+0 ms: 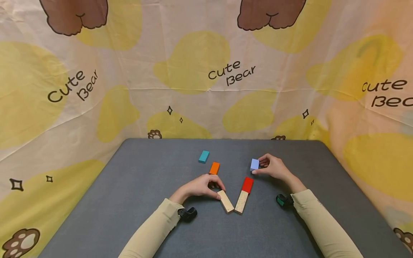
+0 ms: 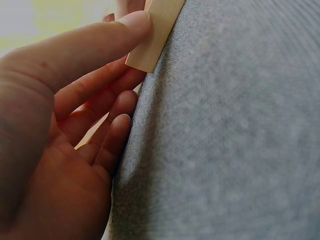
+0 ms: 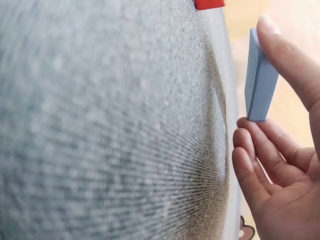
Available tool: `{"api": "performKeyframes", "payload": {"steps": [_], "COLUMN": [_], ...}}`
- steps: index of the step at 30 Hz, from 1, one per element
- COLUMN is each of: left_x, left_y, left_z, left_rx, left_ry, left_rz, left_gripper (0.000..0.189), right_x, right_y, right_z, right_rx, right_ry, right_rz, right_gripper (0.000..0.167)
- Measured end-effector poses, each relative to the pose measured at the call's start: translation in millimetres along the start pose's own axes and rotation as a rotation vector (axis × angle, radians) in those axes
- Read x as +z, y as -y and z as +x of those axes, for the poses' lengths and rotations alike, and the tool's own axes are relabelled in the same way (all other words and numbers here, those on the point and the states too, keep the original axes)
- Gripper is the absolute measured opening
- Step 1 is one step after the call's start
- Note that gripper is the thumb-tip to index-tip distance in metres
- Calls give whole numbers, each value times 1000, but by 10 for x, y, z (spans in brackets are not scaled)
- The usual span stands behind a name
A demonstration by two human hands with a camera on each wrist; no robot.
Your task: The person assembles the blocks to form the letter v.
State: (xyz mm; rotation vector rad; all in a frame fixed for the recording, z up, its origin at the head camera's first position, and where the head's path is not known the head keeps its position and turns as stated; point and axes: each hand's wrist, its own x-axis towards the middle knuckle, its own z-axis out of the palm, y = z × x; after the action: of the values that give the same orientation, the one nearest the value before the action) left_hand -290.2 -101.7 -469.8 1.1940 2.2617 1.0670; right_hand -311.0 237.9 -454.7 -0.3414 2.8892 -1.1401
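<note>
My left hand (image 1: 200, 186) pinches the far end of a plain wooden block (image 1: 226, 202) lying on the grey table. In the left wrist view the thumb presses on one face of this wooden block (image 2: 156, 37), and the little fingers lie close along the tabletop. My right hand (image 1: 275, 167) holds a light blue block (image 1: 254, 164) between thumb and fingertips. The right wrist view shows that blue block (image 3: 262, 85) raised off the cloth. A second wooden block (image 1: 241, 202) forms a V with the first, and a red block (image 1: 247, 185) continues it at its far end.
Just beyond my left hand lies an orange block (image 1: 214, 167), partly covered by the fingers. Farther back is a teal block (image 1: 204, 156). A patterned curtain (image 1: 193, 71) hangs behind and beside the grey table (image 1: 145, 168).
</note>
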Motion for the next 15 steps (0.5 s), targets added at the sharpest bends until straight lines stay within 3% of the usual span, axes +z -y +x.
{"api": "performKeyframes", "payload": {"steps": [15], "left_x": [2], "left_y": [-5], "left_z": [2], "left_rx": [17], "left_ry": [-4], "left_rz": [12], "left_gripper": [27], "right_x": [9], "right_y": [36], "right_z": [-26], "right_rx": [14], "right_ry": [-13], "right_rz": [3], "right_gripper": [69]}}
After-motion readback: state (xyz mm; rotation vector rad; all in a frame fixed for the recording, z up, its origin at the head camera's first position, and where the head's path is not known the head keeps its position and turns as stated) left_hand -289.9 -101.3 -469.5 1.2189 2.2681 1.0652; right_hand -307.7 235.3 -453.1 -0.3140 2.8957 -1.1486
